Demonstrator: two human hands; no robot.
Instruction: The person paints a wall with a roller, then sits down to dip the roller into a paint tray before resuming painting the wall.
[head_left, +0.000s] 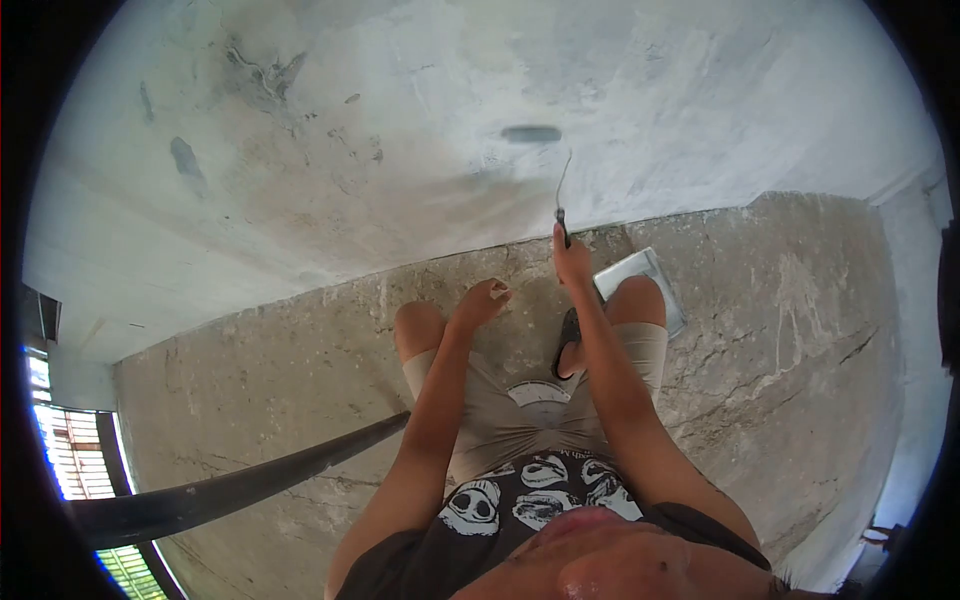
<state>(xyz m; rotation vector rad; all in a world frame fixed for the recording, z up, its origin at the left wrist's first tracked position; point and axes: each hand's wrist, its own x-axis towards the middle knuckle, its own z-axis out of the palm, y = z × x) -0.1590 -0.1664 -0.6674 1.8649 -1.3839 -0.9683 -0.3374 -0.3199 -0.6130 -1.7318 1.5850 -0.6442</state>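
Observation:
My right hand [572, 258] is closed around the dark handle of a paint roller [562, 222]. From the handle a thin bent wire runs up to the grey roller sleeve [531, 133], blurred against the whitish wall [430, 120]. My left hand [485, 302] is in front of my left knee, apart from the wall, its fingers curled in. Whether anything is inside those fingers is hidden. Partly covered by my right knee, a pale paint tray [640, 266] lies on the floor.
Rough, stained concrete floor [780, 330] meets the wall just beyond my knees. A dark pole-like bar [250, 490] crosses the lower left. Between my legs a pale round-edged object [540, 393] shows beneath me. A slatted window [80, 460] is at far left.

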